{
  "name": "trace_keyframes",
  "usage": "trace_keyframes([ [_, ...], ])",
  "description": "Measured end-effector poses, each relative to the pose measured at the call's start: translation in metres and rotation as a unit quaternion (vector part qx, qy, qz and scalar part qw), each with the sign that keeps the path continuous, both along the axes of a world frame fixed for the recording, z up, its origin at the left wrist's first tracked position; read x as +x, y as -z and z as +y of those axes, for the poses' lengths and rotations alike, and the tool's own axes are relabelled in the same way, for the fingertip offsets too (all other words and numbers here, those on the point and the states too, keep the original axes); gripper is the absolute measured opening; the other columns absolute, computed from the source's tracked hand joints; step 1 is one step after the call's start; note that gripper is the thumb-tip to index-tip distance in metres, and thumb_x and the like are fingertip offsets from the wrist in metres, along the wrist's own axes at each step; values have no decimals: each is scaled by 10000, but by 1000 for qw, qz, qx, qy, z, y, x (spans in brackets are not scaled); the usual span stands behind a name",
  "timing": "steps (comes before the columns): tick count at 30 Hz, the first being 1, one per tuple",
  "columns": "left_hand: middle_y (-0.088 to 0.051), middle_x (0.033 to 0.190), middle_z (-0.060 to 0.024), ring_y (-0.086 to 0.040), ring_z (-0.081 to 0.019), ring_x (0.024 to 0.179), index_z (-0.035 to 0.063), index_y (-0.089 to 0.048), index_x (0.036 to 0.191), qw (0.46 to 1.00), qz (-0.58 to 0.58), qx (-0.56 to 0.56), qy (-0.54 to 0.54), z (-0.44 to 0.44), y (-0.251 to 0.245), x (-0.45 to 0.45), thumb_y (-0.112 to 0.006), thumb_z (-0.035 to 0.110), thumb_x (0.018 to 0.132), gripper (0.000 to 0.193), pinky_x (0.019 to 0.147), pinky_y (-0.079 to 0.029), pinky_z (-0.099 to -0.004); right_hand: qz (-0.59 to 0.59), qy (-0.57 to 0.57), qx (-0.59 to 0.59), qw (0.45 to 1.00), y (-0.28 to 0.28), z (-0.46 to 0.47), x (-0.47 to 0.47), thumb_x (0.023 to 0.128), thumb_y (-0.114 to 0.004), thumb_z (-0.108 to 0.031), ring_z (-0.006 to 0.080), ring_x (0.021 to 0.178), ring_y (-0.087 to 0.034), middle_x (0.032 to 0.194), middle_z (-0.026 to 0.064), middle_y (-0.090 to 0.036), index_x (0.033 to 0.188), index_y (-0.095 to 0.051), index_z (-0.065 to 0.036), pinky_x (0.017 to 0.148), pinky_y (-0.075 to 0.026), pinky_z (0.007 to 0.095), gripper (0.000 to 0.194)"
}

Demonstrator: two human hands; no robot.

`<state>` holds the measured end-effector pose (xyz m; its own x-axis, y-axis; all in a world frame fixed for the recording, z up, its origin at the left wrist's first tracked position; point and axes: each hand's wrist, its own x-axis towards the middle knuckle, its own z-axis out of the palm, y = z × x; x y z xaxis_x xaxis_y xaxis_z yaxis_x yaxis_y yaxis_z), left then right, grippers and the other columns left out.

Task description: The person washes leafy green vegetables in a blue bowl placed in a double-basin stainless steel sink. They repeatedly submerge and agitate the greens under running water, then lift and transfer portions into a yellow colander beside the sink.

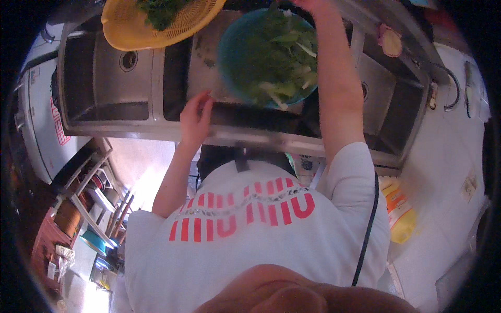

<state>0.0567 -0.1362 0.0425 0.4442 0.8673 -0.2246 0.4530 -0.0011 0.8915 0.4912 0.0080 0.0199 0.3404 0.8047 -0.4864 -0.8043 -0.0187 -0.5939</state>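
A round teal basin [231, 58] stands in the middle bay of a stainless steel sink, holding leafy greens [285, 51] in what looks like water. My left hand [199, 113] hovers over the sink's front side, left of the basin, fingers loosely bent and nothing seen in them. My right arm reaches past the basin's right side to the sink's far edge. Only part of my right hand [313, 4] shows at the top rim of the picture; its fingers are cut off. A yellow plastic colander [156, 41] with dark green leaves [162, 13] lies over the left bay's far side.
Empty-looking sink bays flank the middle one; the left shows a drain [128, 61]. A sponge-like item [391, 42] sits on the right back ledge. A curved metal faucet [454, 86] is further right. A yellow bottle [399, 215] stands at lower right, a cluttered shelf rack [84, 211] at lower left.
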Motion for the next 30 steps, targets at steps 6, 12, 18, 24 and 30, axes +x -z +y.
trace_keyframes([
  [6,-697,987,-124,-683,-215,876,48,-632,1174,1000,1,25,-18,-2,13,3,-615,108,929,253,804,-519,-313,-142,-113,28,983,-1,-15,-6,962,-523,-276,249,607,-580,746,101,-637,851,-628,-23,542,-474,372,295],
  [12,-680,1052,-96,-663,-174,946,47,-578,1253,999,31,-14,32,-3,47,12,-566,128,983,283,864,-511,-294,-682,-501,-85,526,29,-149,-109,871,-595,-353,342,926,-657,996,179,-675,1207,-592,-88,798,-529,445,428],
  [18,-570,1310,-180,-592,-292,1170,82,-366,1454,996,80,-5,36,6,121,82,-647,240,922,622,940,-512,-370,-639,-510,-295,495,67,-193,-180,805,-693,-414,400,1089,-615,1223,239,-599,1449,-380,-163,917,-503,502,759],
  [24,-494,1400,-230,-510,-399,1259,112,-359,1474,980,182,-65,42,35,158,137,-604,470,885,731,1055,-418,-446,-629,-451,-235,588,115,-200,-167,818,-665,-336,371,1104,-615,1222,200,-621,1447,-404,-143,937,-507,471,707],
  [30,-582,1280,-216,-566,-421,1148,85,-609,1245,949,240,-98,178,51,149,158,-569,454,892,512,980,-463,-467,-370,-264,-257,853,142,-192,-151,871,-622,-264,226,880,-607,1023,98,-658,1230,-579,-98,767,-482,356,397],
])
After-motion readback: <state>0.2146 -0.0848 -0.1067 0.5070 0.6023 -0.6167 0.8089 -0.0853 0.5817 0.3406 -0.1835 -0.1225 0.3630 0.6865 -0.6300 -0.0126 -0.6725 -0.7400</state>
